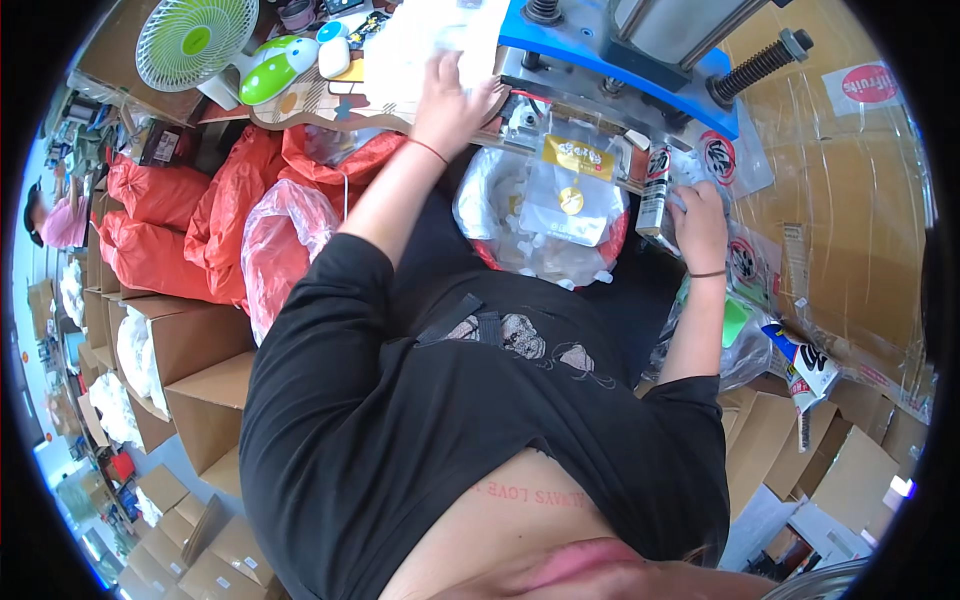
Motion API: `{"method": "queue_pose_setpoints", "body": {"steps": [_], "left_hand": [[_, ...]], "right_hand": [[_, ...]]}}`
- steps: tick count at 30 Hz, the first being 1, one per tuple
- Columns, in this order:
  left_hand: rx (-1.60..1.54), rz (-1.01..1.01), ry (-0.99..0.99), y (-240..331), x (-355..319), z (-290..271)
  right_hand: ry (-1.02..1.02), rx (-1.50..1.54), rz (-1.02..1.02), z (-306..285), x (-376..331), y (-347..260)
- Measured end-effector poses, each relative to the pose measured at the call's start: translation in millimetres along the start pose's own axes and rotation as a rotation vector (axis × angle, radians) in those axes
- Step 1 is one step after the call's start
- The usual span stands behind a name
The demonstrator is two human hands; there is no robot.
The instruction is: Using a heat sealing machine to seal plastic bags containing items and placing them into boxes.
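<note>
At the upper middle, my left hand (pixel 455 108) reaches over the brightly lit white sheets or bags (pixel 412 45), its fingers apart at their lower edge. On the other side, my right hand (pixel 700 228) is beside a dark and white spray can (pixel 655 190). Its fingers curl round something greyish, mostly hidden by the hand. Between my hands a clear plastic pouch with a gold label (pixel 572 195) hangs at the front of a press machine with a blue plate (pixel 640 70). Below the pouch is a red-rimmed basin (pixel 618 232) holding crumpled clear plastic.
A green and white fan (pixel 197 42) stands at the upper left of the worktop (pixel 300 105). Red plastic sacks (pixel 165 240) crowd the left. Cardboard boxes (pixel 215 385) stack below them. A large taped carton (pixel 840 170) walls the right, with a blue and white package (pixel 800 365) near it.
</note>
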State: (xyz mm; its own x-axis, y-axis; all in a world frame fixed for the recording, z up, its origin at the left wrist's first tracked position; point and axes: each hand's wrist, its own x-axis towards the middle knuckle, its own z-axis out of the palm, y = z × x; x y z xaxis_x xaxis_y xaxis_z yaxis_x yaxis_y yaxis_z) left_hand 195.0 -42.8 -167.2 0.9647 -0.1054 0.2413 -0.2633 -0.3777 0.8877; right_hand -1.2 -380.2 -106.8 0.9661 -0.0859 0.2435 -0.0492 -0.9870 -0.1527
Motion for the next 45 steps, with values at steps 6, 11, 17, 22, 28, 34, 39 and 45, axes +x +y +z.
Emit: {"method": "queue_pose_setpoints", "body": {"steps": [6,11,17,22,28,34,39,45], "left_hand": [[-0.092,-0.014,-0.172,-24.2,-14.2,-44.5],[-0.174,-0.032,-0.329,-12.1,-48.1,-47.3],[-0.120,-0.158,-0.712,67.4,-84.9,-19.6],[-0.656,-0.331,-0.891,62.0,-106.6,8.5],[-0.818,-0.632,-1.043,74.8,-120.2,24.9],[-0.823,-0.614,-0.868,55.0,-85.8,37.6],[-0.863,-0.711,-0.770,44.3,-41.1,39.6],[0.390,0.185,0.053,17.2,13.2,-17.8]], "right_hand": [[0.070,0.232,0.223,-18.3,-9.8,-15.0],[0.105,0.527,-0.090,-14.8,-2.6,-67.8],[0.113,0.901,-0.071,-19.8,14.1,-105.0],[0.007,0.790,-0.171,-21.2,19.6,-93.1],[-0.190,0.958,-0.156,-25.7,11.1,-75.0],[0.033,-0.132,0.011,5.1,2.7,-1.1],[-0.027,0.039,0.097,26.5,0.7,13.7],[0.112,0.107,0.075,33.8,-6.6,34.2]]}}
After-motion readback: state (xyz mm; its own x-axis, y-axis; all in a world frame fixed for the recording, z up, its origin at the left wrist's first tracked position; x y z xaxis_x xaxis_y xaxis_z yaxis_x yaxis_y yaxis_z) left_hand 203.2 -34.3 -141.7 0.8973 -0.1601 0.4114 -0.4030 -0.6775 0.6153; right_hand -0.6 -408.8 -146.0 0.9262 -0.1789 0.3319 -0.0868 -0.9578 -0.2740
